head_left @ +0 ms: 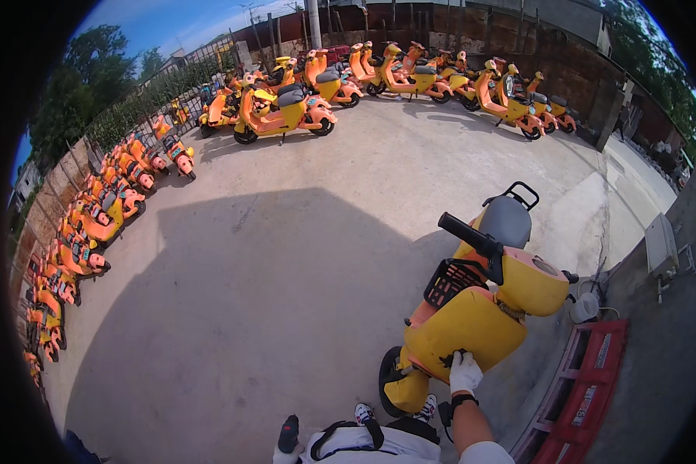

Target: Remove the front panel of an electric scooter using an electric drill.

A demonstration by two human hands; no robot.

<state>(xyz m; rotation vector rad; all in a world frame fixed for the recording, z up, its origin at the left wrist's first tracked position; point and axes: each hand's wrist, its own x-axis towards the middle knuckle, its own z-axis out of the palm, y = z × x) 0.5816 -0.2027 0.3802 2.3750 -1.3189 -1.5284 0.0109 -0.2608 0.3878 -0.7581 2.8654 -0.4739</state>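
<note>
A yellow and pink scooter stands in front of me at the right, with a black handlebar grip, grey seat and black basket. My right hand, in a white glove, touches its yellow front panel at a dark patch or object; its fingers are curled, and what they hold is unclear. My left hand is low at the bottom edge, closed around a black object that looks like a tool. My shoes show beside the front wheel.
Rows of similar scooters line the fence and rusty wall at the left and back. At the right are a grey wall with a white box, a small white container and red panels along its foot.
</note>
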